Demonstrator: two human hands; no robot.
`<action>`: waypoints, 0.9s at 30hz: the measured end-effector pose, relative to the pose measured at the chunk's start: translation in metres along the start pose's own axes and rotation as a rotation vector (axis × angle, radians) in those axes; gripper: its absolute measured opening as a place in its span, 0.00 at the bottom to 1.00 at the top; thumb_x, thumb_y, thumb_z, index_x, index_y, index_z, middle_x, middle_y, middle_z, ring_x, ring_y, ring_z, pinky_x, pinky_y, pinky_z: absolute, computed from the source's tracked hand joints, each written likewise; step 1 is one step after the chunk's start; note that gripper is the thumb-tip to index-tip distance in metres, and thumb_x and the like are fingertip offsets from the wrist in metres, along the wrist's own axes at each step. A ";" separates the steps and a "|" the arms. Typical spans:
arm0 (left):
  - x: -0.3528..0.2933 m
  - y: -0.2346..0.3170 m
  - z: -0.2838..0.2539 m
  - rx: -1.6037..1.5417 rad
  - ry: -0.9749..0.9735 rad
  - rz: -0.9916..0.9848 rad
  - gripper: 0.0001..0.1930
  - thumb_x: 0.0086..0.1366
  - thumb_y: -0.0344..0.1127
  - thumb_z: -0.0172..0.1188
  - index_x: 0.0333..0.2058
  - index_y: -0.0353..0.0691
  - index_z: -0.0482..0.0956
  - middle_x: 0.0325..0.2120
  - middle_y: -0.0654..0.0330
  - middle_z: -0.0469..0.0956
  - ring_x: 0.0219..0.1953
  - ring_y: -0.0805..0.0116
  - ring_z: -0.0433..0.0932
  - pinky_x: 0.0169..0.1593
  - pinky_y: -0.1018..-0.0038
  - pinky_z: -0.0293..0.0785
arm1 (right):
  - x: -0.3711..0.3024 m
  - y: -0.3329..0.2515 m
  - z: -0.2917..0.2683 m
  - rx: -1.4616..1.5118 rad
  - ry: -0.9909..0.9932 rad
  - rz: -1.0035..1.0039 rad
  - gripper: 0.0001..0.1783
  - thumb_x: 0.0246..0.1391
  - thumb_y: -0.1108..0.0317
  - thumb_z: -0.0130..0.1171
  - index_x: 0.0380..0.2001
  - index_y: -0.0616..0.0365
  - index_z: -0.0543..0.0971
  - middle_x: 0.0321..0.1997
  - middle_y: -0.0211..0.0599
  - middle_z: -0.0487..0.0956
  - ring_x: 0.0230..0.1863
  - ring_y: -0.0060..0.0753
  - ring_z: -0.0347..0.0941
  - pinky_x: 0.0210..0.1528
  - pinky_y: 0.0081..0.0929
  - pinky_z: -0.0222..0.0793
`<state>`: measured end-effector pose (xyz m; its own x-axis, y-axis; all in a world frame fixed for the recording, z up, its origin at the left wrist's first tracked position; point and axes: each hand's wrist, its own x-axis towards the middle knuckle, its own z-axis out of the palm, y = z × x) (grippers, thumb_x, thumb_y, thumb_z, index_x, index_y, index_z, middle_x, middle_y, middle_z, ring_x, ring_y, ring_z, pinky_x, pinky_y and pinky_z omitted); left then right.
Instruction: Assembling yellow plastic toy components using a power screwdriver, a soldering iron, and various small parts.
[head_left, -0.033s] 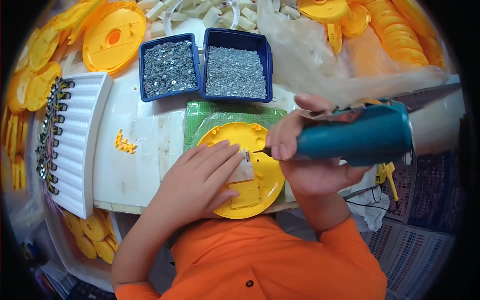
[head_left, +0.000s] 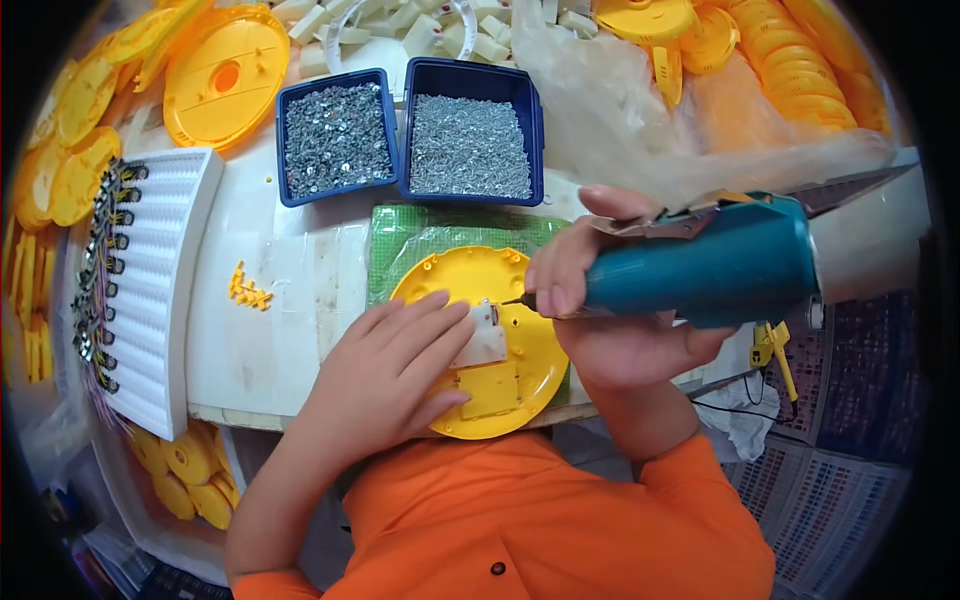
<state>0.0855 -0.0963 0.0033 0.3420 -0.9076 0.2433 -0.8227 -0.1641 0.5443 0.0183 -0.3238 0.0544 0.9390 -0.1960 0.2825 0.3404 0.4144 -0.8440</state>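
Note:
A round yellow plastic housing (head_left: pixel 545 375) lies on a green mat (head_left: pixel 400 235) at the table's near edge. Inside it sit a small white plate (head_left: pixel 486 345) and a rectangular yellow panel (head_left: pixel 490 390). My left hand (head_left: pixel 400 350) rests on the housing's left side, fingers stretched out and partly covering the white plate's left edge. My right hand (head_left: pixel 590 280) is closed around a teal electric screwdriver (head_left: pixel 705 262), held almost level. Its dark bit (head_left: pixel 515 301) points left, with the tip by the plate's upper right corner; contact cannot be made out.
Two blue bins, one of small metal pieces (head_left: pixel 338 140) and one of screws (head_left: pixel 470 145), stand beyond the mat. Left are small yellow pieces (head_left: pixel 248 288) and a white ridged tray (head_left: pixel 165 290) with wired parts. Yellow discs (head_left: pixel 228 75) and clear plastic sheeting (head_left: pixel 620 110) lie farther back.
My left hand has slid slightly left and back, showing more of the white plate. My right hand and the screwdriver have shifted slightly left.

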 end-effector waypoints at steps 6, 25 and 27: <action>-0.035 0.009 0.022 0.112 0.069 0.011 0.31 0.62 0.57 0.65 0.56 0.41 0.80 0.61 0.61 0.78 0.63 0.61 0.76 0.70 0.53 0.60 | 0.006 0.009 0.000 -0.013 -0.053 -0.028 0.62 0.52 0.16 0.42 0.66 0.67 0.66 0.29 0.41 0.78 0.31 0.34 0.72 0.43 0.33 0.66; -0.039 0.004 0.031 0.142 0.091 0.008 0.32 0.63 0.60 0.63 0.59 0.45 0.80 0.62 0.66 0.77 0.63 0.68 0.74 0.71 0.56 0.59 | 0.007 0.023 -0.006 -0.123 -0.127 0.034 0.52 0.55 0.23 0.44 0.57 0.65 0.72 0.29 0.43 0.78 0.31 0.37 0.73 0.40 0.36 0.66; -0.038 0.003 0.032 0.144 0.096 0.005 0.32 0.63 0.59 0.63 0.59 0.45 0.80 0.62 0.66 0.76 0.63 0.68 0.74 0.71 0.56 0.59 | 0.007 0.013 0.009 -0.059 -0.079 0.052 0.52 0.56 0.23 0.43 0.59 0.65 0.71 0.29 0.43 0.78 0.31 0.37 0.73 0.41 0.36 0.66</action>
<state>0.0557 -0.0744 -0.0300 0.3737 -0.8687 0.3252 -0.8787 -0.2192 0.4241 0.0295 -0.3113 0.0491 0.9570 -0.1042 0.2706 0.2899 0.3685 -0.8833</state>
